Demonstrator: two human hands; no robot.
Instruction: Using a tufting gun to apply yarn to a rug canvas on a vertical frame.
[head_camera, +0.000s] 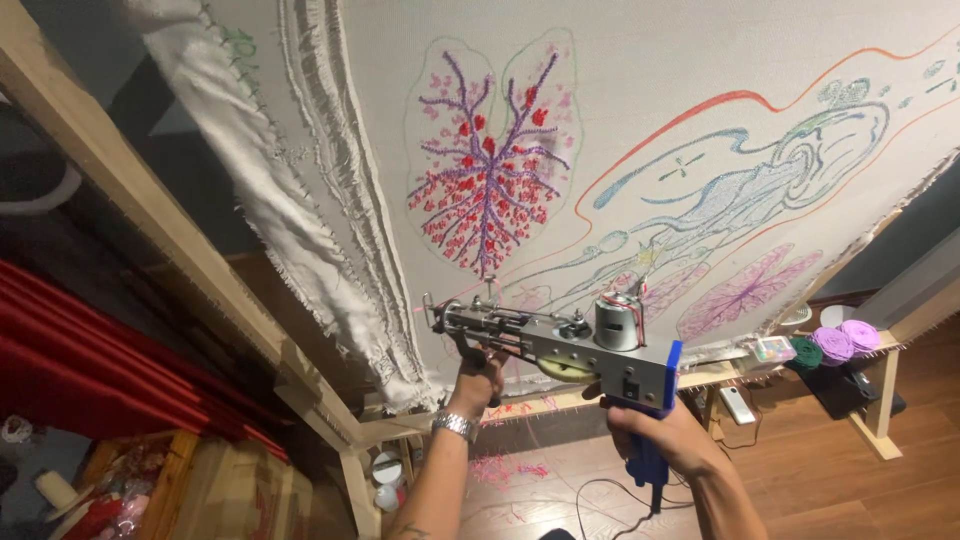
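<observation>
Head cam, the only view here, so it's all from looking down past both forearms at a stretched tufting cloth (700, 60) on a wooden frame (120, 190).

The tufting gun (560, 345) sits dead centre, long axis running roughly 9 to 3 o'clock, needle end pointing toward 9 and tipped a bit up. Right hand (665, 435) is closed around the blue rear handle (652, 455) at the 3 o'clock end. Left hand (480, 375) is wrapped on the front grip under the nose, wristwatch (455, 425) showing just below it. So the left hand is the one nearer the needle tip, and the cloth lies up at 12 o'clock from both hands.

The red and purple branching leaf design (490, 160) is straight above the gun's nose, around 12 o'clock from the left hand; can't tell if the needle is actually touching the fabric. A pale purple leaf outline (745, 290) sits at about 2 o'clock from the gun.

Purple and green yarn cones (835, 345) rest on the frame ledge out at 3 o'clock. Power cord (600, 490) trails on the wooden floor (820, 470) at 6.
</observation>
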